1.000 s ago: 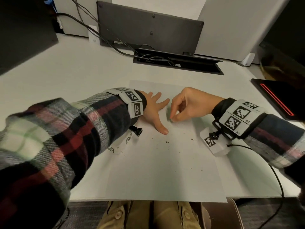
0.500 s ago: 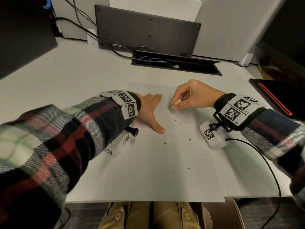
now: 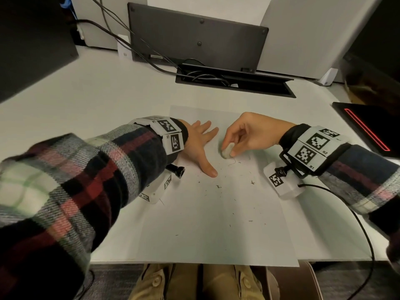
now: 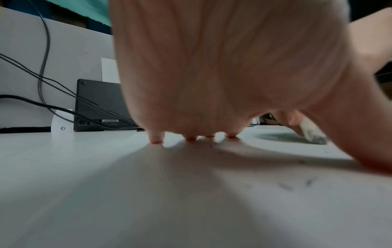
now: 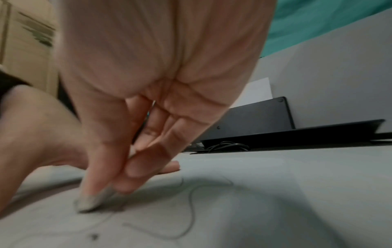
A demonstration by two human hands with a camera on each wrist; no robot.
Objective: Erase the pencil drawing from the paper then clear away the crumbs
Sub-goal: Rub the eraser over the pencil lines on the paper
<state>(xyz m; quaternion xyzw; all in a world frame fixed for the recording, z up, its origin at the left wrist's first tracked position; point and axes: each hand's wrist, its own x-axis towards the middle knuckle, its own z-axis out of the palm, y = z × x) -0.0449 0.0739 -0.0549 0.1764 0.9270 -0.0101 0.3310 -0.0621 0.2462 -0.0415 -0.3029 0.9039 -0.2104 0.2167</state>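
Note:
A white sheet of paper lies on the desk in front of me. My left hand lies flat on its upper part, fingers spread and straight, pressing it down; the left wrist view shows the fingertips touching the sheet. My right hand pinches a grey-white eraser between thumb and fingers, its tip on the paper. In the right wrist view the eraser meets faint pencil lines. Dark eraser crumbs are scattered over the middle of the sheet.
A dark monitor base and an open cable tray with cables stand at the back of the desk. A black device with a red line lies at the right. A cable trails from my right wrist over the desk edge.
My right hand with the eraser has shifted back and forth across the drawing, now nearer me than half a second ago. Left hand stays flat on the paper. More crumbs lie on the sheet.

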